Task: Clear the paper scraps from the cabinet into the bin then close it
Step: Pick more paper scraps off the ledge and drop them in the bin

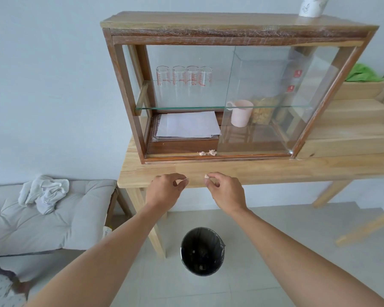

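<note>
A wooden cabinet [129, 91] with sliding glass doors stands on a light wooden table [275, 169]; its left half is open. Two small crumpled paper scraps [207, 153] lie on its bottom ledge near the middle. My left hand [165, 191] hovers over the table's front edge, pinching a tiny pale scrap [186, 179] between thumb and forefinger. My right hand [225, 191], just beside it, pinches another small scrap [206, 176]. A round black-lined bin [202, 251] stands on the floor below both hands, with bits of paper inside.
Inside the cabinet are several measuring glasses [184, 78] on a glass shelf, white paper sheets [187, 125], a pink mug [241, 113] and a jar behind the glass door [275, 96]. A cushioned bench [42, 218] with a crumpled cloth [43, 193] sits left.
</note>
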Motion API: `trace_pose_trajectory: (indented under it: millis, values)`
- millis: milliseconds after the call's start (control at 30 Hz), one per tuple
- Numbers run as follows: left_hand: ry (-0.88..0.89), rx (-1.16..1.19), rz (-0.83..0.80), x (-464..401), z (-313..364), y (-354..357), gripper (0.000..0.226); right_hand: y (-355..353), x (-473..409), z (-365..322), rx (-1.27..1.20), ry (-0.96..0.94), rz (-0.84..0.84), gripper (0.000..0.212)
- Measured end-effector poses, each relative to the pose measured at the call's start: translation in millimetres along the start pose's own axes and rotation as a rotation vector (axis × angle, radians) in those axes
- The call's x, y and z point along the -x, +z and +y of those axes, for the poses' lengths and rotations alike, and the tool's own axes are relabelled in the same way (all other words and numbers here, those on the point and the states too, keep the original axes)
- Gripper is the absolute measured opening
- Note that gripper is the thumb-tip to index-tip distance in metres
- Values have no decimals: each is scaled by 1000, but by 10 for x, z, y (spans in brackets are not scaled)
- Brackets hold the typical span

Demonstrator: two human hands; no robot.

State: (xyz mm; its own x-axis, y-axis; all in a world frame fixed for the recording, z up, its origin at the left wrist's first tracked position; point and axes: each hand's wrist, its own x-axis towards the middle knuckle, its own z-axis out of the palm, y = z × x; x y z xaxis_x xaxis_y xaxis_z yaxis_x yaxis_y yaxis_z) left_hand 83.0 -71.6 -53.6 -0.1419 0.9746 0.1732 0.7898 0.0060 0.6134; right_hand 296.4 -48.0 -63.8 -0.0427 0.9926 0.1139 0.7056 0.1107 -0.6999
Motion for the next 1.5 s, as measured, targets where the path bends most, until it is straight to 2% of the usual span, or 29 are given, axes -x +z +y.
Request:
trace_pose_trajectory:
  millis: [300, 467, 833, 1333, 1433, 1500]
  values:
    - [-53, -24, -173, 461, -183, 512, 35, 124, 578, 647, 38, 125, -79, 26]
    - [-116, -43, -258, 560, -354, 899, 27, 328, 733, 1031, 53, 206, -117, 23]
    - [-228, -89, -384, 506, -856, 1805, 22, 937, 596, 1726, 142, 324, -310, 24]
    - [-312, -182, -496, 541, -1760, 3204, 22, 2085, 335, 2855, 288, 342, -477, 25]
    - [-326, -163, -511, 555, -1809, 3255, 38, 2133, 328, 2939, 290, 338, -491, 33]
    - [-320, -166, -511, 563, -1807, 3214, 42, 2089, 323, 2920, 300, 336, -492, 46]
